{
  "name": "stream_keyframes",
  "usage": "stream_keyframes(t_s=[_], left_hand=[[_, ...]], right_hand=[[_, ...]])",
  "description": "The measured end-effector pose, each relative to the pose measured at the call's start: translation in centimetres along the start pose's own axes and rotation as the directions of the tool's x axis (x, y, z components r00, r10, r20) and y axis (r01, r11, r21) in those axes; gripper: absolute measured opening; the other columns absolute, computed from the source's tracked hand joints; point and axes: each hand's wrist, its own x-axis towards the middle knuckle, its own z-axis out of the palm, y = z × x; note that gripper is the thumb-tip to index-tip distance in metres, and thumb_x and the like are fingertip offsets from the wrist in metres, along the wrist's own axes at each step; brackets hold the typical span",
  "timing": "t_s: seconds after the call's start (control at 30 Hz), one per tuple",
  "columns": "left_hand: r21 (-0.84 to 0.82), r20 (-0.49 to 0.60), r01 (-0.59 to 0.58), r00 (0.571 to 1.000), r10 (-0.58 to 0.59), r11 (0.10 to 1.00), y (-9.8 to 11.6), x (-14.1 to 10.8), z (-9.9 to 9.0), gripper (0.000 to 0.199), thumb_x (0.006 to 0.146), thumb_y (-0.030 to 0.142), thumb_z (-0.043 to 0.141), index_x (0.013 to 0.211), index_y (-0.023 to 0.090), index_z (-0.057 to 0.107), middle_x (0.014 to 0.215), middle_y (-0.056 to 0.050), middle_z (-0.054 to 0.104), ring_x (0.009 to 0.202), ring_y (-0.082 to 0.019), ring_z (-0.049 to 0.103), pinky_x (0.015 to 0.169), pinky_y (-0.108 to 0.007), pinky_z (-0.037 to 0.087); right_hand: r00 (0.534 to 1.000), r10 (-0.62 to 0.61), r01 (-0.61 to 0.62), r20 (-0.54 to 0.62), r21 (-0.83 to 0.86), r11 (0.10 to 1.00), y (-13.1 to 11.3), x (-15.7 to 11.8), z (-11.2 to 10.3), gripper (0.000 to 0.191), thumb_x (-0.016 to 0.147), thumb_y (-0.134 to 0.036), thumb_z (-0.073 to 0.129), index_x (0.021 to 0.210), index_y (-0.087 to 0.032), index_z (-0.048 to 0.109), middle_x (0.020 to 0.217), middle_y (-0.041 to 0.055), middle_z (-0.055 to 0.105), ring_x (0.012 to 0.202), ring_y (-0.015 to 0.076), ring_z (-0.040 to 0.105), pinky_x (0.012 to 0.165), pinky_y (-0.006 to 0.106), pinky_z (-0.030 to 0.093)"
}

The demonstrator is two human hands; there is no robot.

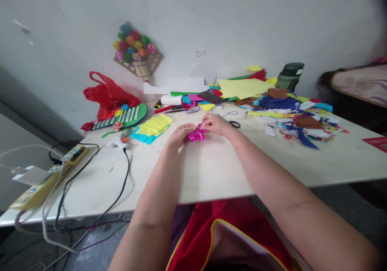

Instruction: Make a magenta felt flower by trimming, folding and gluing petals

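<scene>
Flower: pink paper flower (197,135), between your hands, over the tabletop (211,174) – can't tell if it touches down.
Left hand: your left hand (181,135) has a closed grip on the flower's left side.
Right hand: your right hand (214,124) has a narrow pinch on its upper right edge.
Lie: ruffled petals hang toward you, below the line between the hands; spread runs roughly left to right. Neither hand is nearer – both touch it.
Scissors: scissors (238,126) just beyond your right hand, right of the flower, handles to the right.
Sheets: yellow paper (155,126) on blue paper (147,139), left of your left hand.
Scraps: mixed scraps (308,122), well off to the right.
</scene>
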Motion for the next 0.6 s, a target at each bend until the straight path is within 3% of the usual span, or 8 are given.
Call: stream_keyframes(t_s=[0.13, 0.3, 0.6], left_hand=[[-0.027, -0.041, 0.047, 0.998, -0.049, 0.999, 0.28, -0.21, 0.42, 0.012, 0.066, 0.015, 0.07, 0.075, 0.01, 0.064, 0.063, -0.004, 0.063, 0.054, -0.011, 0.059, 0.051, -0.02, 0.047], [-0.028, -0.032, 0.064, 0.997, -0.064, 0.998, 0.54, -0.33, 0.88, 0.013, 0.069, 0.013, 0.064, 0.08, 0.007, 0.066, 0.073, -0.01, 0.068, 0.065, -0.018, 0.066, 0.065, -0.03, 0.057], [-0.041, -0.033, 0.086, 0.996, -0.088, 0.995, 0.63, -0.41, 0.96, 0.011, 0.074, 0.017, 0.065, 0.078, 0.007, 0.065, 0.073, -0.011, 0.069, 0.063, -0.019, 0.068, 0.066, -0.033, 0.059]], right_hand=[[1.0, -0.008, 0.007, -0.028, -0.046, 0.999, -0.21, 0.01, 0.09, 0.012, 0.075, -0.024, 0.066, 0.072, -0.016, 0.076, 0.09, 0.0048, 0.061, 0.069, 0.0108, 0.055, 0.065, 0.025, 0.041], [0.998, -0.036, 0.033, -0.055, -0.057, 0.998, -0.31, 0.11, 0.24, 0.011, 0.074, -0.021, 0.065, 0.07, -0.017, 0.074, 0.094, 0.0046, 0.062, 0.068, 0.0097, 0.053, 0.065, 0.024, 0.041], [0.998, -0.012, 0.013, -0.066, 0.016, 1.0, -0.39, 0.28, 0.59, 0.007, 0.069, -0.018, 0.066, 0.066, -0.017, 0.072, 0.094, 0.0044, 0.06, 0.072, 0.0112, 0.054, 0.068, 0.025, 0.042]])
